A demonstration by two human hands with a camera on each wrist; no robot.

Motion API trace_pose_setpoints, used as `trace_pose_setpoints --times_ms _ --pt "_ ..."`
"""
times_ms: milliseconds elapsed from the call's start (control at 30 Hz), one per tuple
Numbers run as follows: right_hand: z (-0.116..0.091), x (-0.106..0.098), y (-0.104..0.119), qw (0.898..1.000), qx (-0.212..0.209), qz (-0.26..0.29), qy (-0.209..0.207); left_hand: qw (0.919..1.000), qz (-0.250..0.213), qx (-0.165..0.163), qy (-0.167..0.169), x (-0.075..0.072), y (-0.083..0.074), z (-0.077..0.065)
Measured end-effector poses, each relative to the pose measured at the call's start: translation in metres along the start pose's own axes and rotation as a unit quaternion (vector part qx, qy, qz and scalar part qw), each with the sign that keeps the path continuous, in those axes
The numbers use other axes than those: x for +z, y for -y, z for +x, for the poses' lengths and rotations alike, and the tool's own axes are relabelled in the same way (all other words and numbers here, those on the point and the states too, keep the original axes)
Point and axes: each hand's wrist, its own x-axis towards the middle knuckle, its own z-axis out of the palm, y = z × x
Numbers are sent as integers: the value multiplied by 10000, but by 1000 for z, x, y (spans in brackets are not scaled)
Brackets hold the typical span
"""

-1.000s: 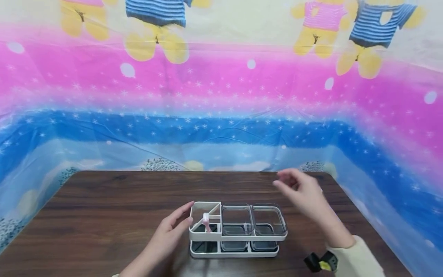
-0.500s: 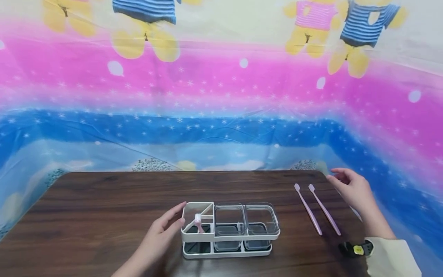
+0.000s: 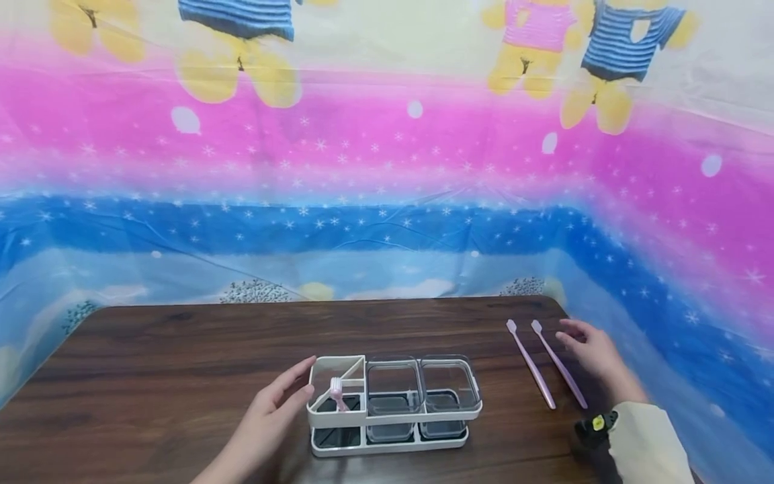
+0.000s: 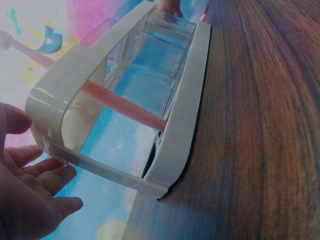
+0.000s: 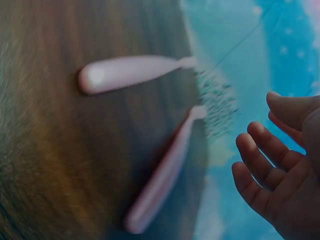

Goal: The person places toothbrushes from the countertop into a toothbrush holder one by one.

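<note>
My left hand (image 3: 266, 410) holds the left end of a white two-tier toothbrush holder (image 3: 338, 420), its thumb and fingers spanning the upper rim. One pink toothbrush (image 3: 336, 391) stands, leaning, in the holder's left compartment. Two clear cups (image 3: 393, 386) sit side by side in the compartments to its right. On the table at the right lie two pink toothbrushes, the left toothbrush (image 3: 531, 365) and the right toothbrush (image 3: 559, 365), heads pointing away. Just right of the right one hovers my right hand (image 3: 595, 353), fingers loosely bent and holding nothing; in the right wrist view a gap separates them.
The dark wooden table (image 3: 181, 356) extends on both sides of the holder. A patterned pink and blue cloth (image 3: 363, 222) hangs behind its back edge. A black device with a yellow mark (image 3: 597, 425) sits at the right wrist.
My right hand swings away rightward, uncovering the two toothbrushes on the table, then comes slightly back toward them. My left hand stays at the holder while the whole view shifts.
</note>
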Motion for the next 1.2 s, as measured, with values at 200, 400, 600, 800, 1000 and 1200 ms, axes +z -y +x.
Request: trace_pose_setpoints --times_ms 200,400,600,800,1000,1200 --pt "5 15 -19 9990 152 -270 313 9999 61 -128 -10 -1 0 -1" --pt "6 26 -29 9975 411 -384 428 9998 -73 -156 47 1 -1 -2" --pt "9 33 -32 9965 554 -471 420 10000 17 -69 54 0 -1 -2" --pt "12 36 -31 9956 637 -500 481 9999 43 -123 41 -2 -1 -2" --pt "12 38 -29 9949 719 -548 453 10000 -47 -45 -22 -1 -1 -2" --pt "11 34 -29 9960 606 -544 355 9999 -55 -80 34 -1 -1 -1"
